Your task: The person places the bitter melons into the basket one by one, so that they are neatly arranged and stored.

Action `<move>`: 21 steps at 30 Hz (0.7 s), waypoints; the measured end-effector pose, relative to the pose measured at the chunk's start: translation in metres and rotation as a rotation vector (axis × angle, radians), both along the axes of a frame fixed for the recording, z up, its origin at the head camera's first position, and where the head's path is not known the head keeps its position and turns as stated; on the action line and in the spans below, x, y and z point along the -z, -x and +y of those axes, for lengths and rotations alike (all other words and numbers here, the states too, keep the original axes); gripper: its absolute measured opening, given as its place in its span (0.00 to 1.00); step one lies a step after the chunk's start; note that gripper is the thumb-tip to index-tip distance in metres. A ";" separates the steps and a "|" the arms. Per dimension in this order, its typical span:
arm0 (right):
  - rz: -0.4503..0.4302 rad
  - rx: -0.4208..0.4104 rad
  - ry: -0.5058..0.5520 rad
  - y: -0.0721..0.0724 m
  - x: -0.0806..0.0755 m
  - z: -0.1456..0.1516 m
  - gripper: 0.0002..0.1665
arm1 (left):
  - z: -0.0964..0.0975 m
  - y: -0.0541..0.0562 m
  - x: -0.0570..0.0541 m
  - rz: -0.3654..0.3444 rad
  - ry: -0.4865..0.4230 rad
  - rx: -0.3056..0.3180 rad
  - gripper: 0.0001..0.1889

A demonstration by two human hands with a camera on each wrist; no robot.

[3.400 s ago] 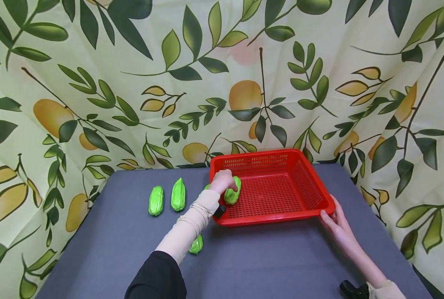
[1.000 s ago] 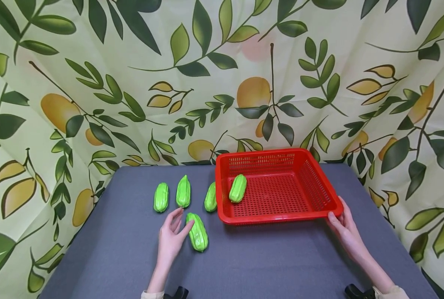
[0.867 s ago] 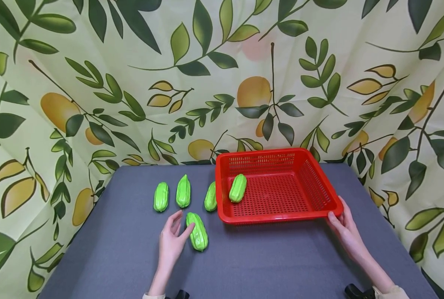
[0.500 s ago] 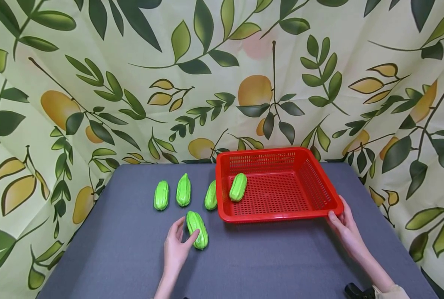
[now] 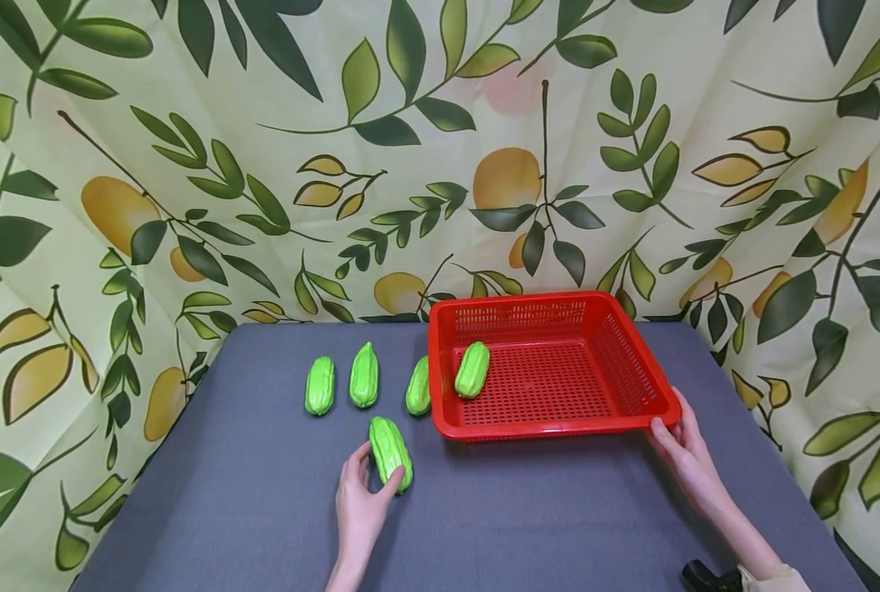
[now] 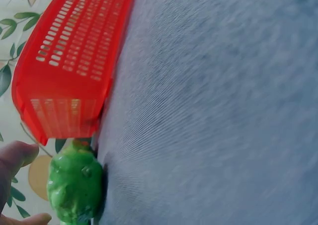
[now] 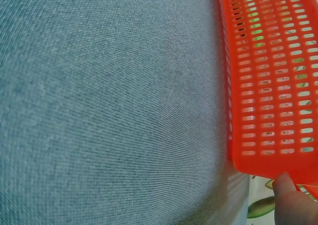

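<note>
A light green, ridged bitter melon (image 5: 391,452) lies on the grey cloth in front of the basket. My left hand (image 5: 362,497) is right at its near end, fingers on its left side and thumb overlapping its lower right. In the left wrist view, the fingertips (image 6: 20,154) stand spread beside the bumpy melon (image 6: 74,187). My right hand (image 5: 687,448) grips the front right corner of a red perforated basket (image 5: 544,429), thumb on the rim; the right wrist view shows the thumb (image 7: 290,200) at that corner. One bitter melon (image 5: 473,371) lies inside, at the basket's left.
Two more bitter melons, one blunt (image 5: 320,386) and one pointed (image 5: 363,376), lie toward the back left. Another melon (image 5: 418,386) sits against the basket's left side, partly hidden by it. A leaf-patterned curtain (image 5: 410,164) hangs behind the table (image 5: 529,518).
My left hand let go of a melon inside the basket, came back over the table, then moved right and nearer to the front melon. The right hand stays at the basket's corner.
</note>
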State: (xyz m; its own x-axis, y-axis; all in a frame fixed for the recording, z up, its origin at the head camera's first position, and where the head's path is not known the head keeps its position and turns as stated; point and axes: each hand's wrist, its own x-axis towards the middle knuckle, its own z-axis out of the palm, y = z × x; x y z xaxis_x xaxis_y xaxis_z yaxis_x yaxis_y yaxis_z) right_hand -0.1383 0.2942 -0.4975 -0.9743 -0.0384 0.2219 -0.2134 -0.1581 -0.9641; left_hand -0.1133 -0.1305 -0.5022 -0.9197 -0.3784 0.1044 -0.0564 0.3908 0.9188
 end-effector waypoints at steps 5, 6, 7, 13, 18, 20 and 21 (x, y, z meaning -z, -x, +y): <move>-0.011 0.002 -0.004 0.000 0.000 0.000 0.41 | 0.005 -0.001 0.004 -0.009 0.011 -0.012 0.34; -0.013 0.002 -0.002 0.000 0.000 0.000 0.42 | 0.006 -0.001 0.006 -0.007 0.015 -0.013 0.34; -0.015 0.002 0.002 0.000 0.000 0.000 0.42 | 0.006 0.000 0.007 -0.005 0.019 -0.015 0.34; -0.021 0.003 0.011 0.000 0.000 0.000 0.42 | 0.008 0.004 0.012 0.041 0.105 -0.039 0.34; -0.028 0.008 0.002 0.001 0.000 0.000 0.42 | 0.009 0.004 0.014 0.055 0.186 -0.066 0.35; -0.029 0.008 -0.001 0.001 0.000 0.000 0.42 | 0.009 0.004 0.014 0.044 0.187 -0.064 0.35; -0.029 0.008 -0.003 0.001 0.000 0.000 0.42 | 0.009 0.005 0.014 0.038 0.182 -0.062 0.36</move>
State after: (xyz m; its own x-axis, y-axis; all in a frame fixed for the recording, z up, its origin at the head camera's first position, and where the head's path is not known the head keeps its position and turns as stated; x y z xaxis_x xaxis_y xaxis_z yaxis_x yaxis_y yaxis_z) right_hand -0.1390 0.2947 -0.4979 -0.9806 -0.0310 0.1936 -0.1868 -0.1537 -0.9703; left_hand -0.1178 -0.1214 -0.5164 -0.8894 -0.4056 0.2110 -0.0517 0.5478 0.8350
